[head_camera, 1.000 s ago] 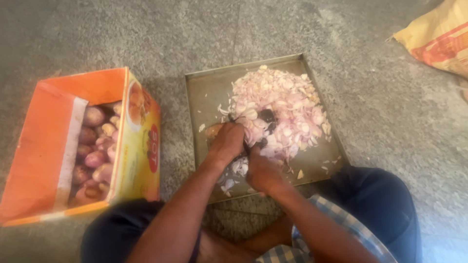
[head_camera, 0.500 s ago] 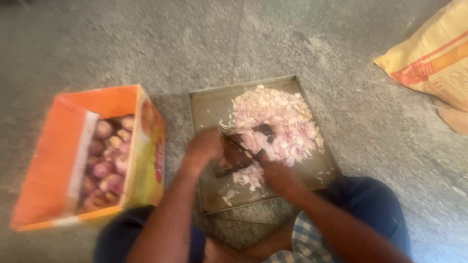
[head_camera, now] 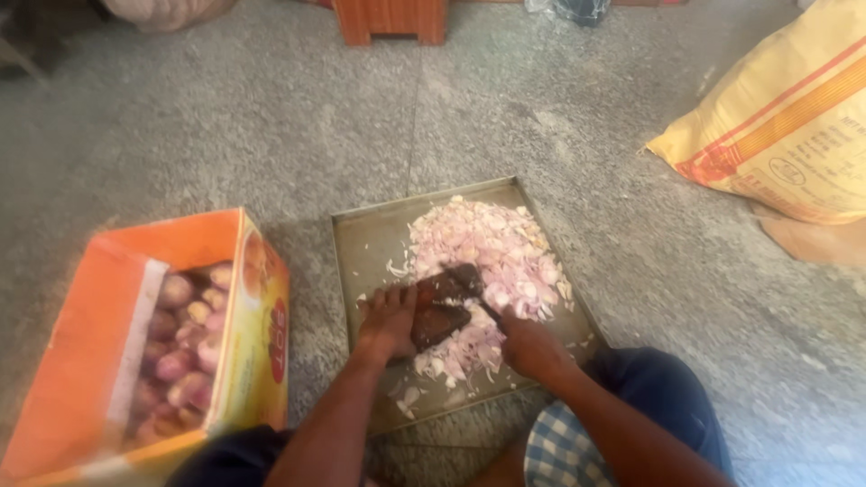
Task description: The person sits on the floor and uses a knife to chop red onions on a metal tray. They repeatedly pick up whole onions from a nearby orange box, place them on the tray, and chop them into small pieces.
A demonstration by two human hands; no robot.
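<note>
Orange cardboard forms the box (head_camera: pixel 135 343) at the left, open on top and full of whole pinkish onions (head_camera: pixel 185 347); a red oval label shows on its yellow side panel. At the upper right lies a yellow sack (head_camera: pixel 785 126) with orange stripes and dark print. A metal tray (head_camera: pixel 365 239) sits on the grey speckled floor (head_camera: pixel 271 117) between them, heaped with chopped onion (head_camera: pixel 492 252). The left hand (head_camera: pixel 388 320) presses flat on a dark board (head_camera: pixel 440 311) at the tray's middle. The right hand (head_camera: pixel 532 347) is clenched around a knife (head_camera: pixel 469 284), whose blade points up and left over the board. A wooden leg (head_camera: pixel 390 20) stands at the top edge.
</note>
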